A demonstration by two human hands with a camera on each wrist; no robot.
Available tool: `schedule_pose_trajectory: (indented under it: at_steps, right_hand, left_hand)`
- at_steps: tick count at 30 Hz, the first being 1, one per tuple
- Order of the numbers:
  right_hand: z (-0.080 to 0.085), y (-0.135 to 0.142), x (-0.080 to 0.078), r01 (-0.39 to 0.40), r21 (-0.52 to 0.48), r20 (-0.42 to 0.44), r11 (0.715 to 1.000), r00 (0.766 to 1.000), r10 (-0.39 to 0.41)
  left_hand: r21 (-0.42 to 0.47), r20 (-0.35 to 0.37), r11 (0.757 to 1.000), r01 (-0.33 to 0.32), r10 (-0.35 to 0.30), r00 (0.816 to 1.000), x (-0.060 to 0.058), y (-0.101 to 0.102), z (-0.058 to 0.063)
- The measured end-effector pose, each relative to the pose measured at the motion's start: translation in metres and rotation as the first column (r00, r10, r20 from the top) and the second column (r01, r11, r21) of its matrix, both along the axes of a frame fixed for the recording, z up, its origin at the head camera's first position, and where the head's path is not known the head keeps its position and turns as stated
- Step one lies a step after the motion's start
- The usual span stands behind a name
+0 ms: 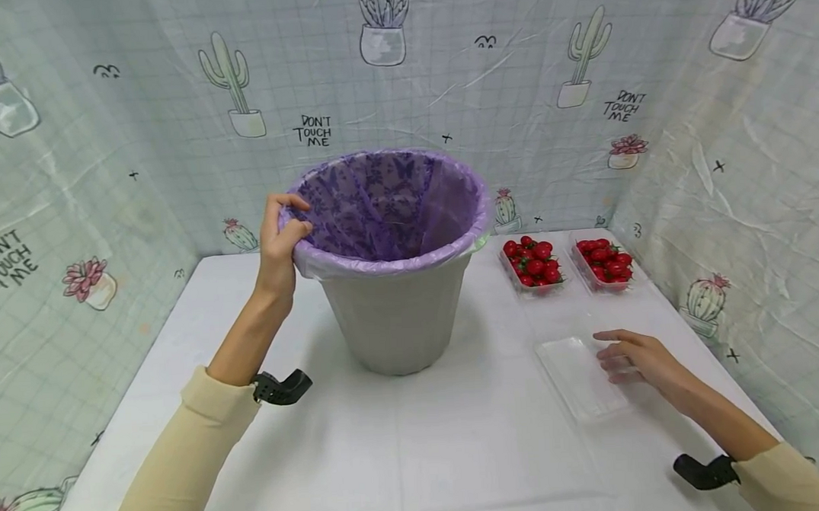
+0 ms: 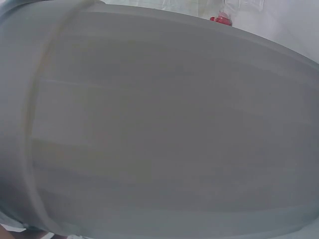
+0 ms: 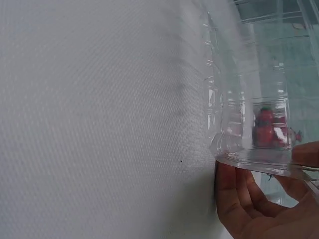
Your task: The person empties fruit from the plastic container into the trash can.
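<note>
A grey bin point(image 1: 399, 324) lined with a purple bag point(image 1: 477, 230) stands upright on the white table. My left hand point(image 1: 279, 246) grips the bag-covered rim at its left side, thumb over the edge; the bin's grey wall point(image 2: 169, 119) fills the left wrist view. Out to the right, a clear plastic box point(image 1: 579, 378) is at my right hand point(image 1: 637, 360). Up close in the right wrist view, the box's rim point(image 3: 259, 167) lies between the thumb and the curled fingers point(image 3: 229, 194).
Two clear punnets of red cherry tomatoes, the left punnet point(image 1: 533, 265) and the right punnet point(image 1: 604, 265), sit behind the plastic box, right of the bin. A cactus-printed cloth point(image 1: 429, 87) encloses the back and sides of the table point(image 1: 391, 454).
</note>
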State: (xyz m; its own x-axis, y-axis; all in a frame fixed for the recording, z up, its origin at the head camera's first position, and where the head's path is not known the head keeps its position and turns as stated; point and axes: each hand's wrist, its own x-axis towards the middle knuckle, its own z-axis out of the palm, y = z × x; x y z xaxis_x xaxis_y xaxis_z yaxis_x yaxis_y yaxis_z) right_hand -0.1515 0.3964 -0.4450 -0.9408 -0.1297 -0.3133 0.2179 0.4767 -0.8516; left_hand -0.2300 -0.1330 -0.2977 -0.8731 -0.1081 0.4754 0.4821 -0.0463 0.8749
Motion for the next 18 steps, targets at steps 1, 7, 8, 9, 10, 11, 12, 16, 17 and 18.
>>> schedule_pose_trajectory:
  at_steps: [1, 7, 8, 9, 10, 11, 12, 16, 17, 18]
  right_hand:
    - [0.0, -0.001, 0.001, 0.01, 0.003, 0.003, 1.0, 1.0, -0.01]
    - [0.004, -0.005, 0.003, 0.05, 0.046, 0.002, 0.998, 0.999, -0.05]
    - [0.005, -0.006, 0.002, 0.059, 0.064, 0.006, 0.996, 0.998, -0.06]
    - [0.006, -0.007, 0.002, 0.068, 0.083, 0.011, 0.994, 0.998, -0.069]
    - [0.006, -0.008, 0.001, 0.073, 0.103, 0.015, 0.992, 0.997, -0.075]
    - [0.006, -0.009, 0.0, 0.08, 0.123, 0.023, 0.989, 0.996, -0.084]
    - [0.006, -0.009, -0.001, 0.085, 0.14, 0.027, 0.986, 0.996, -0.09]
    - [0.009, -0.006, -0.006, 0.099, 0.184, 0.031, 0.978, 0.994, -0.106]
    - [0.01, -0.004, -0.008, 0.108, 0.19, 0.028, 0.976, 0.993, -0.115]
    - [0.011, -0.002, -0.01, 0.12, 0.196, 0.024, 0.973, 0.992, -0.127]
  left_hand:
    - [-0.003, 0.001, 1.0, -0.001, 0.001, 1.0, 0.0, 0.0, 0.0]
    - [0.011, 0.002, 1.0, 0.001, -0.001, 1.0, 0.0, -0.001, 0.001]
    - [0.014, -0.001, 1.0, 0.0, 0.0, 1.0, 0.0, -0.002, 0.001]
    - [0.016, -0.004, 1.0, -0.001, 0.001, 1.0, 0.0, -0.002, 0.001]
    - [0.018, -0.007, 1.0, -0.002, 0.002, 1.0, 0.0, -0.002, 0.001]
    - [0.018, -0.009, 1.0, -0.002, 0.002, 1.0, 0.0, -0.002, 0.002]
    - [0.018, -0.01, 1.0, -0.001, 0.001, 1.0, 0.0, -0.002, 0.002]
    - [0.009, -0.008, 1.0, 0.002, -0.002, 1.0, -0.001, -0.001, 0.002]
    - [0.006, -0.006, 1.0, 0.001, -0.001, 1.0, -0.001, -0.001, 0.002]
    - [0.002, -0.005, 1.0, -0.001, 0.001, 1.0, -0.001, -0.002, 0.002]
